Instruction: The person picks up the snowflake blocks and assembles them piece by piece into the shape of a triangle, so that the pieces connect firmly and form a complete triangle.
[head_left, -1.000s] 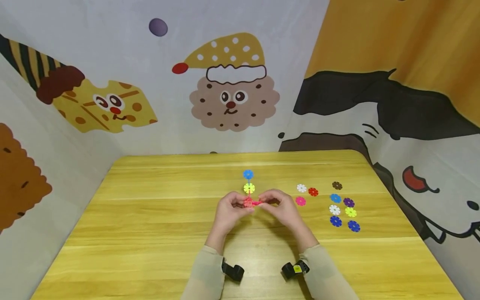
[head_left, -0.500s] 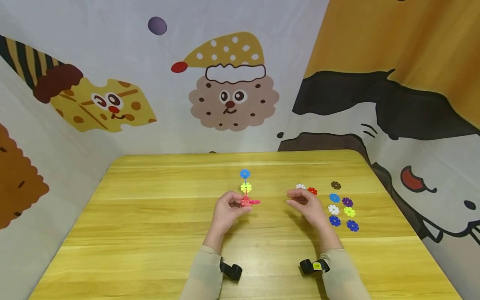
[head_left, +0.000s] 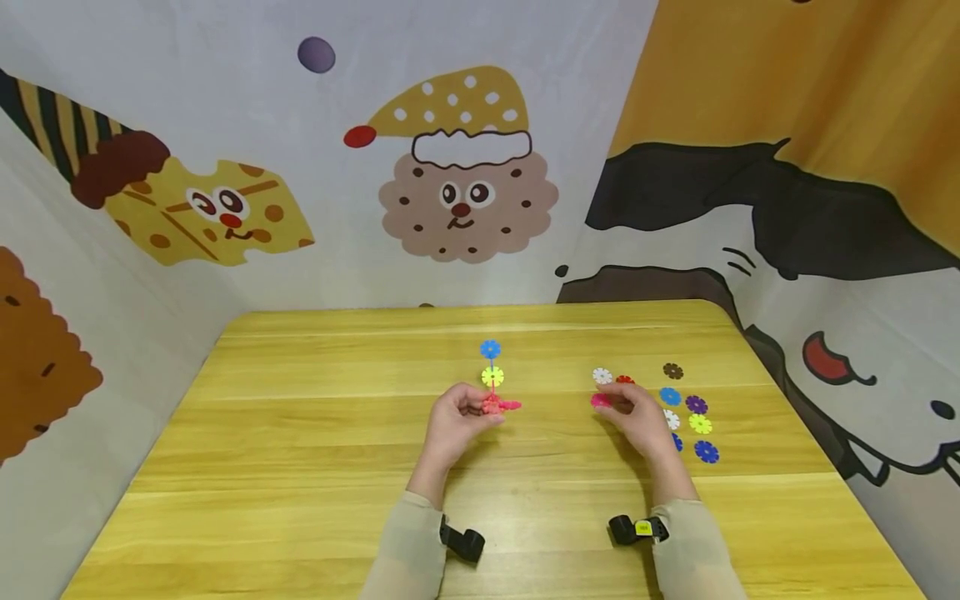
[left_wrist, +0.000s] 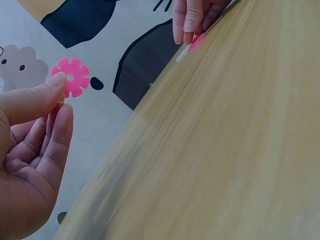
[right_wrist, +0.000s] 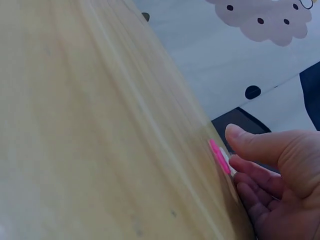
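In the head view my left hand (head_left: pixel 452 425) pinches a joined piece of notched plastic snowflake discs: a pink disc (left_wrist: pixel 76 80) with others in line, a yellow disc (head_left: pixel 492 377) and a blue disc (head_left: pixel 491 349) at its far end. Thumb and forefinger hold the pink part. To the right, my right hand (head_left: pixel 642 423) is low over the table at a loose pink disc (head_left: pixel 599 401) lying flat. In the right wrist view its thumb stands apart from the fingers, beside that disc (right_wrist: pixel 220 157); whether the fingertips touch it I cannot tell.
Beyond the right hand lie a white disc (head_left: pixel 602 376) and a partly covered red disc (head_left: pixel 625 380). Farther right are several loose discs, among them brown (head_left: pixel 672 371), purple (head_left: pixel 697 404), yellow (head_left: pixel 701 424) and dark blue (head_left: pixel 707 452). A cartoon-printed curtain (head_left: pixel 322 275) hangs behind the wooden table (head_left: pixel 300 467).
My right hand has let go of the joined discs and moved right to the loose pink disc. The left hand keeps its hold and has shifted slightly left.
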